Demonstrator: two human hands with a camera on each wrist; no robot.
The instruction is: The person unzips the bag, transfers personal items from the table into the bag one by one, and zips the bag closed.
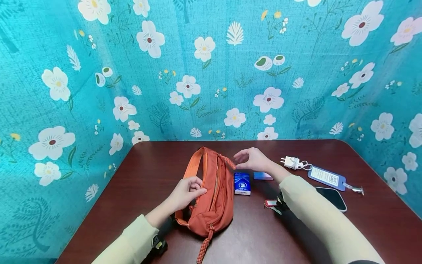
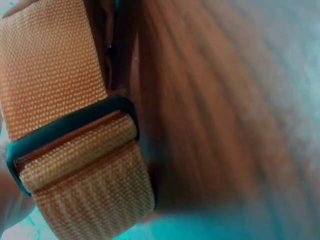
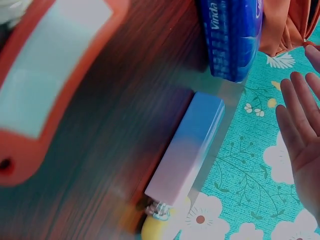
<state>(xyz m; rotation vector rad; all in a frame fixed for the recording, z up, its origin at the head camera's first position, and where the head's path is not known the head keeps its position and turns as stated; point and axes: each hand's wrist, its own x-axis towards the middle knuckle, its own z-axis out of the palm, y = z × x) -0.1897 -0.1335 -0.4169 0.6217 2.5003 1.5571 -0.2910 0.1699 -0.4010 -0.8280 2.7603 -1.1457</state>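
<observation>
The left hand pinches the edge of one orange bag at the centre of the frame; the right hand, fingers parted, is at one of its two braided pulls, contact unclear. Just right of the bag is one blue packet, reading "Vinda" in the right wrist view. Centre right: one card holder lettered "CARD", smaller print illegible, one white charger, one phone.

The person's pale cream left sleeve has a black, yellow-marked device beside its cuff; across from that sleeve, a matching right sleeve has another dark device.
</observation>
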